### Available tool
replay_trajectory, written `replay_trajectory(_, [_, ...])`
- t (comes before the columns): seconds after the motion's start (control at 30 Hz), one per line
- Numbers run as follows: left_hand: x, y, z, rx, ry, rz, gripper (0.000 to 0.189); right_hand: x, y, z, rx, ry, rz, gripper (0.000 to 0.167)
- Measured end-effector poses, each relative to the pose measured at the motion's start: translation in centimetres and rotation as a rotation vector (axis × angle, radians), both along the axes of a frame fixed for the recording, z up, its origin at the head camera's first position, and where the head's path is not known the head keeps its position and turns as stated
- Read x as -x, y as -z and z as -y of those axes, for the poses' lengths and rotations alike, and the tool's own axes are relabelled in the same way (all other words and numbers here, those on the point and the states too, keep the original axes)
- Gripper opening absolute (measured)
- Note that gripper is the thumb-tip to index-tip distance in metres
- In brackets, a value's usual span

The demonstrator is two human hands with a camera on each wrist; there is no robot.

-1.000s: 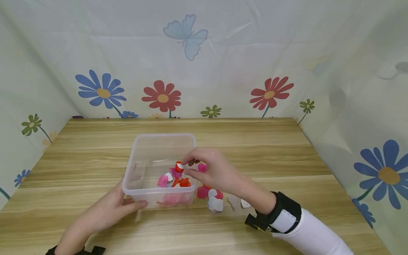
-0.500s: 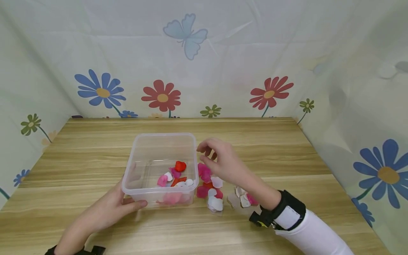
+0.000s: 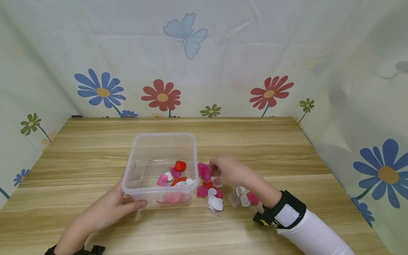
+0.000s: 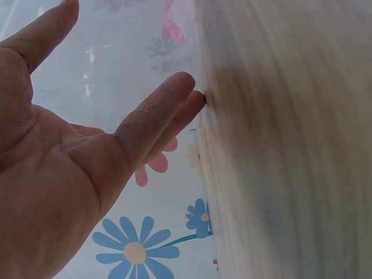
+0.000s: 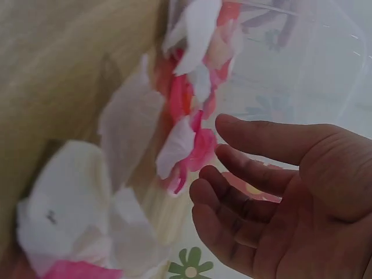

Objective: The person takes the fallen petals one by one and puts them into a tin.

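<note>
A clear plastic box (image 3: 160, 191) stands on the wooden table, with several red, pink and white fake petals (image 3: 180, 166) inside. At its near left corner my left hand (image 3: 103, 210) rests, thumb along the front wall and the other fingers reaching along the left side; in the left wrist view these fingers (image 4: 157, 110) look fairly straight. My right hand (image 3: 232, 171) hovers by a loose pile of pink, red and white petals (image 3: 204, 191) just right of the box. In the right wrist view its fingers are loosely bent, apart from the petals (image 5: 177, 145), with nothing between them.
A second small cluster of white and pink petals (image 3: 243, 199) lies under my right forearm. Around the table (image 3: 255, 134) hangs a white curtain (image 3: 223, 71) printed with flowers and a butterfly, at the back and both sides.
My right hand let a white petal fall into the box, drew back to the right over the rim, then lowered to the loose pile. The left hand and box have stayed put.
</note>
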State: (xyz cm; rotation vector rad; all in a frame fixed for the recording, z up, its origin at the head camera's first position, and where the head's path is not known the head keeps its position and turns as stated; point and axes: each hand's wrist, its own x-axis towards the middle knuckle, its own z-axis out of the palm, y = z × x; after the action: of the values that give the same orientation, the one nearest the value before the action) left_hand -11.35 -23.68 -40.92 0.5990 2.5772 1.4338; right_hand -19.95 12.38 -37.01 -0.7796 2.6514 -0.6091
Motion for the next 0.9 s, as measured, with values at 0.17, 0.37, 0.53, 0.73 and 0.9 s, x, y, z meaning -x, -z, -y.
replay_trajectory(0.17, [0.0,-0.1,0.0,0.006,-0.002,0.002,0.109,0.2,0.8,-0.3,-0.045,0.024,0.017,0.025])
replay_trajectory(0.37, [0.0,-0.2,0.0,0.007,-0.002,0.008,0.108,0.4,1.5,-0.7,-0.079,0.006,0.011,0.023])
replay_trajectory(0.53, [0.0,-0.2,0.0,0.002,-0.002,0.015,0.107,0.4,2.1,-0.9,-0.081,0.009,0.006,0.021])
replay_trajectory(0.73, [0.0,-0.1,0.0,-0.007,0.003,0.009,0.108,0.5,2.2,-1.2,-0.061,0.011,-0.005,0.019])
replay_trajectory(0.9, [0.0,-0.1,0.0,-0.004,0.006,-0.004,0.107,0.6,2.0,-1.5,-0.039,0.02,0.014,0.016])
